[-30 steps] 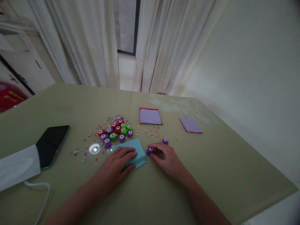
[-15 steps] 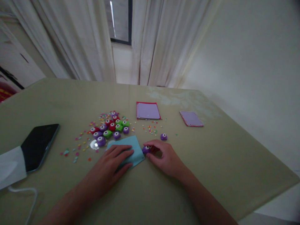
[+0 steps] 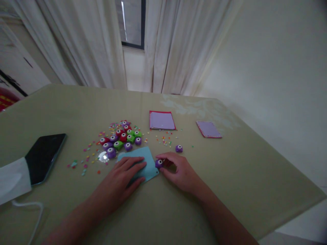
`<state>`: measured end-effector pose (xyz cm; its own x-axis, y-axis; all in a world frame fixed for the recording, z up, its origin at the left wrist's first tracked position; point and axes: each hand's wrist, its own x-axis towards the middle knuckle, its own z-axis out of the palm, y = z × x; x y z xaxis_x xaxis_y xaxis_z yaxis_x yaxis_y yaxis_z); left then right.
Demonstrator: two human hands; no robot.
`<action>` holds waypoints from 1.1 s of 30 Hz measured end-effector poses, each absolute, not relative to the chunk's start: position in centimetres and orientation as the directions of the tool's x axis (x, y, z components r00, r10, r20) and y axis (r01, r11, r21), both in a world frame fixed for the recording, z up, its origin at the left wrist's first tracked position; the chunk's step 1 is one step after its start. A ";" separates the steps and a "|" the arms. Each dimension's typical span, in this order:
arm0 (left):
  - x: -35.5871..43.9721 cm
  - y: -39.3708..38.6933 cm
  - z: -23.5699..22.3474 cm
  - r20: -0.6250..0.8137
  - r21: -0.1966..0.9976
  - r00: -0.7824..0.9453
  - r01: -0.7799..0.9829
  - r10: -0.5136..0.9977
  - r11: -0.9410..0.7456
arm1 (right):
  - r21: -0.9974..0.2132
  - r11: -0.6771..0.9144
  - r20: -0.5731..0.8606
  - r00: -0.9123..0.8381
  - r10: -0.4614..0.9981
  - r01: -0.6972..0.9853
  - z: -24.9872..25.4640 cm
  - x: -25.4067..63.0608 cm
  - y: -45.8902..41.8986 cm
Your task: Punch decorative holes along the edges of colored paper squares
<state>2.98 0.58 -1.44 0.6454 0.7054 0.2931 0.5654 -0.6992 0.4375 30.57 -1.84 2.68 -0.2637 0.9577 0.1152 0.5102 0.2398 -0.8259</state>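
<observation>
Left hand (image 3: 125, 173) is open, fingers spread flat over the blue card (image 3: 150, 166) on the table (image 3: 237, 180). Right hand (image 3: 183, 172) grips a small purple punch (image 3: 158, 163) between thumb and fingers at the card's right edge. Good practice: hold the card flat, seat its edge squarely in the punch, press evenly and keep fingertips clear.

Purple figurine (image 3: 179, 148) just beyond right hand (image 3: 182, 172), open tabletop (image 3: 245, 177) rightward
</observation>
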 end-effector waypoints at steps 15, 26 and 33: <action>3.2 0.3 -1.6 0.313 0.349 0.676 0.571 0.667 -0.743 | -0.826 0.252 0.080 -0.338 0.938 0.504 2.7 31.1 -1.8; 3.2 0.2 -1.8 0.306 0.322 0.682 0.582 0.664 -0.747 | -0.815 0.263 0.071 -0.362 0.930 0.516 3.0 31.3 -1.7; 3.2 0.2 -1.9 0.301 0.308 0.686 0.587 0.662 -0.749 | -0.821 0.258 0.061 -0.371 0.927 0.509 3.2 31.4 -1.7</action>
<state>3.23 0.25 -1.90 0.6864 0.6620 0.3012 0.5871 -0.7488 0.3076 31.40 -1.67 3.15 -0.3711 0.9266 0.0613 0.5094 0.2584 -0.8208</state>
